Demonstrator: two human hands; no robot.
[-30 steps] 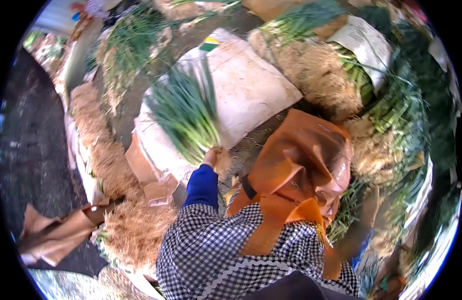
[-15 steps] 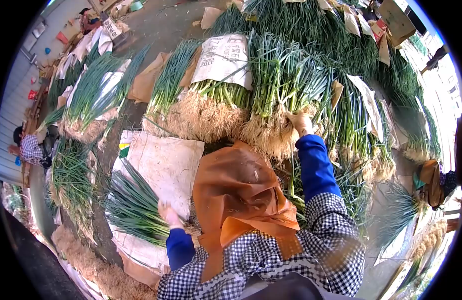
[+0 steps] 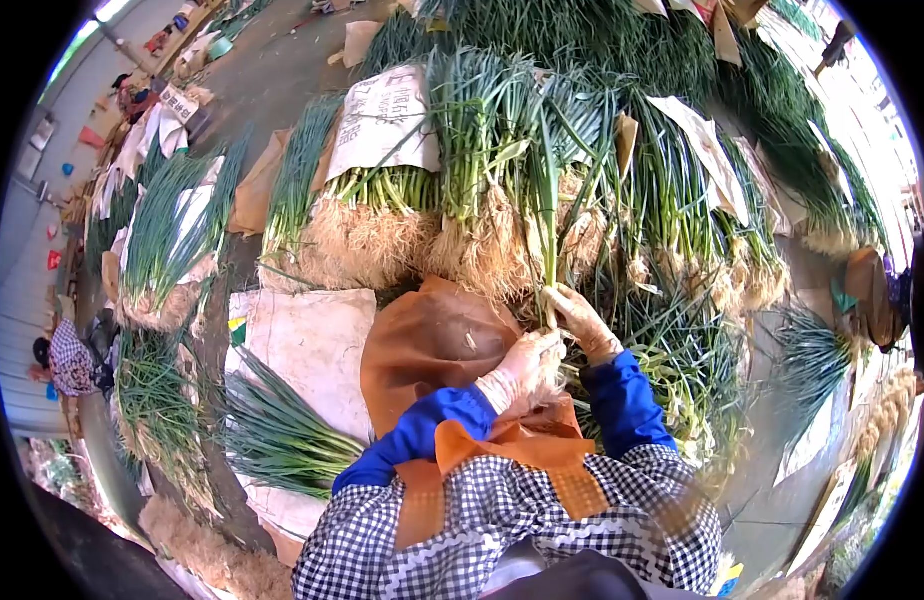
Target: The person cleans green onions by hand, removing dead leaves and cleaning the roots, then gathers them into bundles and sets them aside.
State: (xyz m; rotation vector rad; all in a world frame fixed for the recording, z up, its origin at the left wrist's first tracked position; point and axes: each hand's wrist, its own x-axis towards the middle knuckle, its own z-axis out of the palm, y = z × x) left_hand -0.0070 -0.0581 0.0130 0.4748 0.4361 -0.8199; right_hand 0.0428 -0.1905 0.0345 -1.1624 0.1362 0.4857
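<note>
You've got both hands together past the right edge of the orange apron (image 3: 432, 335). Right hand (image 3: 582, 320): thumb and fingers pinching a green onion stalk (image 3: 549, 225) low down. Left hand (image 3: 522, 365): fingers curled in at the same lower end, just below the right; exact finger contact can't be told. Stalk's well right of the white sack's (image 3: 317, 325) right edge, leaves pointing away from you, overlapping the rooted bundles (image 3: 482, 240) behind. On the sack, a loose onion bunch (image 3: 287, 425) lies slantwise: leaf tips over the left edge, lower end behind your left sleeve (image 3: 417, 435). Printed sack (image 3: 387, 120) covers neighbouring leaves. Loose greens (image 3: 672, 370) right of your right hand.
</note>
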